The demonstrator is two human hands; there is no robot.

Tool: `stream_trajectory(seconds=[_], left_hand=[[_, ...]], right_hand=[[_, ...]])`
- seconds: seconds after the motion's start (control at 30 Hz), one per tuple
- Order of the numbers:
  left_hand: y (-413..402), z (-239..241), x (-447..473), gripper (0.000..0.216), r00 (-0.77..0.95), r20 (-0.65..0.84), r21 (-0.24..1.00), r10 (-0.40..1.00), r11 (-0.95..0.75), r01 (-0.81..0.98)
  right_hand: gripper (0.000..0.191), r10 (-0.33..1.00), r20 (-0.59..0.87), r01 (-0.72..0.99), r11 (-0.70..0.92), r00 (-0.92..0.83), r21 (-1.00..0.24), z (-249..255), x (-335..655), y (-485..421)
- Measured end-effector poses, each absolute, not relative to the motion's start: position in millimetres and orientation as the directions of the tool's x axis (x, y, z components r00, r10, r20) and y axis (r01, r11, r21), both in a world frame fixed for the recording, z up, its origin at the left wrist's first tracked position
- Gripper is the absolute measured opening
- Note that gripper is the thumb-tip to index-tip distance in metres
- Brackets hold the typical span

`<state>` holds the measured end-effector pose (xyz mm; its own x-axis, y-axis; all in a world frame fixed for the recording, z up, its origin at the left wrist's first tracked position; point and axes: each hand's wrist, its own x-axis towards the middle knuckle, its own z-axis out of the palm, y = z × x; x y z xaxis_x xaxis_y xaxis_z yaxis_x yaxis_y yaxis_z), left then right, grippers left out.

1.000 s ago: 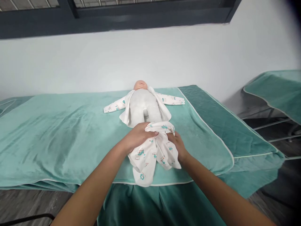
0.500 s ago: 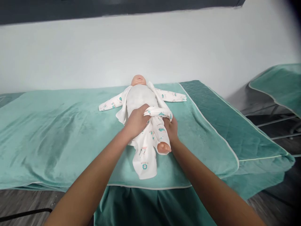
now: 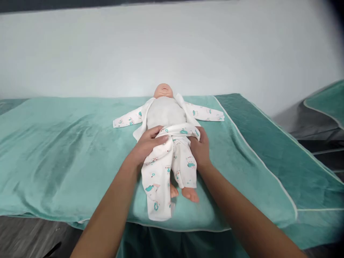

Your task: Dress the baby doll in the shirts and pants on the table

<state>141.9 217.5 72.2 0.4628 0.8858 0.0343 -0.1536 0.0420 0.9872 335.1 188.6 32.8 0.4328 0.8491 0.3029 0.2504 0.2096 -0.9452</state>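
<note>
A baby doll (image 3: pixel 166 111) lies on its back, head toward the wall, in an open white printed jacket (image 3: pixel 205 113). White printed trousers (image 3: pixel 157 175) cover its hips and upper legs. My left hand (image 3: pixel 145 145) is closed on the waistband at the left side, thumb on top. At the right side my right hand (image 3: pixel 201 148) grips the same waistband, its fingertips partly hidden by cloth. One foot (image 3: pixel 190 194) comes out of the right trouser leg. The other foot (image 3: pixel 174 190) shows beside the left leg, which lies flat past it.
A green blanket (image 3: pixel 67 150) with white piping covers the bed under the doll. A darker green cover (image 3: pixel 271 143) lies at the right. The white wall (image 3: pixel 166 46) rises behind. Another green cloth (image 3: pixel 328 100) and metal rails (image 3: pixel 328 152) are at the far right.
The waistband is spread wider, and my hands have moved apart with it. The right trouser leg has slid up, baring more of its foot; the second foot now shows. The view has shifted slightly.
</note>
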Motion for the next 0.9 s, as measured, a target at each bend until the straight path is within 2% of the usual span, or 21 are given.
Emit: stream_trajectory(seconds=[0.1, 0.17, 0.2, 0.27, 0.33, 0.4, 0.6, 0.77, 0.9], left_hand=[[219.2, 59.6, 133.6, 0.041, 0.414, 0.083, 0.942, 0.906, 0.065, -0.33], [220.9, 53.9, 131.9, 0.04, 0.39, 0.1, 0.912, 0.915, 0.072, -0.403], [221.6, 52.0, 131.8, 0.039, 0.383, 0.101, 0.898, 0.918, 0.082, -0.432], [222.5, 49.7, 132.4, 0.037, 0.378, 0.097, 0.865, 0.921, 0.11, -0.489], [222.8, 48.3, 132.9, 0.034, 0.368, 0.112, 0.83, 0.923, 0.116, -0.546], [223.0, 47.1, 132.3, 0.031, 0.346, 0.138, 0.805, 0.928, 0.099, -0.585], [225.6, 44.4, 127.4, 0.028, 0.382, 0.154, 0.815, 0.911, 0.102, -0.57], [224.5, 47.3, 125.8, 0.028, 0.459, 0.183, 0.846, 0.87, 0.098, -0.524], [223.1, 46.1, 127.5, 0.023, 0.392, 0.236, 0.826, 0.889, 0.029, -0.563]], right_hand=[[0.03, 0.879, 0.434, 0.351, 0.35, 0.198, -0.868, 53.7, 340.1, 184.9], [0.029, 0.913, 0.403, 0.381, 0.398, -0.07, -0.835, 78.4, 344.5, 189.2], [0.029, 0.921, 0.325, 0.38, 0.385, -0.214, -0.841, 92.0, 345.6, 193.9], [0.028, 0.874, 0.069, 0.396, 0.288, -0.482, -0.872, 116.2, 343.5, 206.6], [0.024, 0.769, -0.118, 0.41, 0.198, -0.628, -0.89, 129.9, 335.1, 219.4], [0.023, 0.74, -0.154, 0.378, 0.144, -0.655, -0.915, 130.1, 323.7, 227.8], [0.017, 0.845, -0.071, 0.099, -0.022, -0.53, -0.995, 99.2, 312.7, 224.3], [0.015, 0.884, -0.105, -0.09, -0.163, -0.456, -0.982, 95.9, 317.5, 220.6], [0.018, 0.902, -0.089, -0.161, -0.172, -0.422, -0.972, 97.4, 315.6, 220.6]])
